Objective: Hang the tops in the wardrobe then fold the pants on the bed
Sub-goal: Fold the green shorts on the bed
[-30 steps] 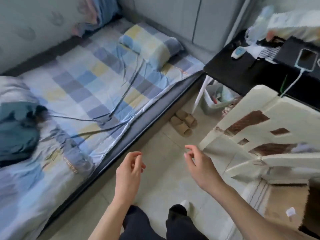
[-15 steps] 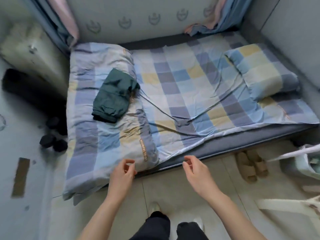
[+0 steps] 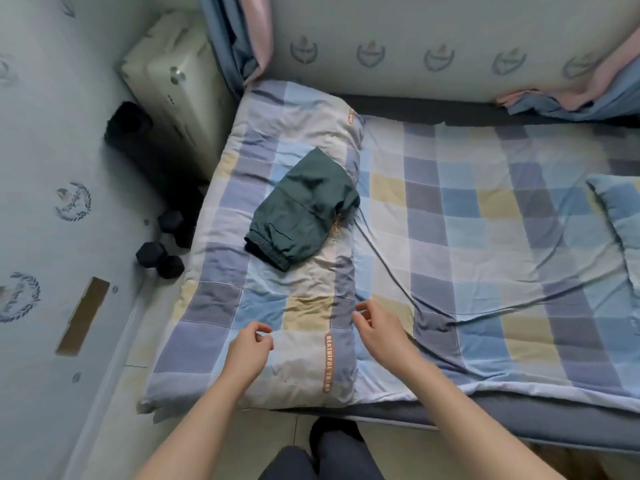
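Dark green pants (image 3: 304, 210) lie crumpled on a folded checked quilt (image 3: 277, 306) at the left end of the bed (image 3: 485, 237). Their elastic waistband faces the near left. My left hand (image 3: 250, 348) hovers over the quilt's near part, fingers loosely curled and holding nothing. My right hand (image 3: 377, 330) hangs over the quilt's right edge, fingers relaxed, also holding nothing. Both hands are well short of the pants. No tops and no wardrobe are in view.
A pillow (image 3: 620, 209) lies at the bed's right end. A pale suitcase (image 3: 173, 88) stands against the wall left of the bed, with a black speaker (image 3: 130, 123) and dark dumbbells (image 3: 162, 251) on the floor beside it. Curtains (image 3: 242, 36) hang at the bed's far corners.
The view has swung left from the desk and chair to the bed's left end. Both hands have come forward from above the floor to above the quilt, nearer the pants.
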Demonstrator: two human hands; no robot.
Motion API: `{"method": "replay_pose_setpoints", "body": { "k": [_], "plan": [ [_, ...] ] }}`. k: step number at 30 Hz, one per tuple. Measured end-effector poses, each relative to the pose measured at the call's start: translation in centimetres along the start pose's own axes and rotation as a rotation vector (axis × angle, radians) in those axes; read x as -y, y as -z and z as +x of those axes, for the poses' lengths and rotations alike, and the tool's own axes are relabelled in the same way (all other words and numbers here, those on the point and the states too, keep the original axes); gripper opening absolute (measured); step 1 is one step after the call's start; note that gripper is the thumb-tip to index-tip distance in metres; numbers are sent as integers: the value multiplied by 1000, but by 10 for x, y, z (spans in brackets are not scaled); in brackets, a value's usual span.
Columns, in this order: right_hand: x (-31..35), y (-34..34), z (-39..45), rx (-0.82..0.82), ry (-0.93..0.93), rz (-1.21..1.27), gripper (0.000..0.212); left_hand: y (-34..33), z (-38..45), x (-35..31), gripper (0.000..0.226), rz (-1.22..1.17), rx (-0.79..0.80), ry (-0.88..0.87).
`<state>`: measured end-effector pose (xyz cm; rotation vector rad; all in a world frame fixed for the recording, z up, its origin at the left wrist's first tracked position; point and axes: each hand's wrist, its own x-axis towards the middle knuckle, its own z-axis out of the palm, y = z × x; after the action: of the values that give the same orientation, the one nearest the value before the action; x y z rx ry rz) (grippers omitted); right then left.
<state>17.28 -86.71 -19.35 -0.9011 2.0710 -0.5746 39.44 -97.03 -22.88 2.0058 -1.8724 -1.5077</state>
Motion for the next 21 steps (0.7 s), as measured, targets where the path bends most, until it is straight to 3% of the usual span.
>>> {"method": "replay_pose_setpoints", "body": {
  "k": [6,12,17,21],
  "plan": [
    [25,-21,128,74,15,-34,27,3,95,-9,15,108,-15,59],
    [27,-83,258,99,-8,-25,22,14,239,-4,21,212,-59,27],
    [15,-136,343,140,-14,-56,23,19,351,-5,32,313,-74,-5],
    [-1,-181,393,187,-20,-88,28,6,423,-4,55,449,-52,-89]
  ]
}}
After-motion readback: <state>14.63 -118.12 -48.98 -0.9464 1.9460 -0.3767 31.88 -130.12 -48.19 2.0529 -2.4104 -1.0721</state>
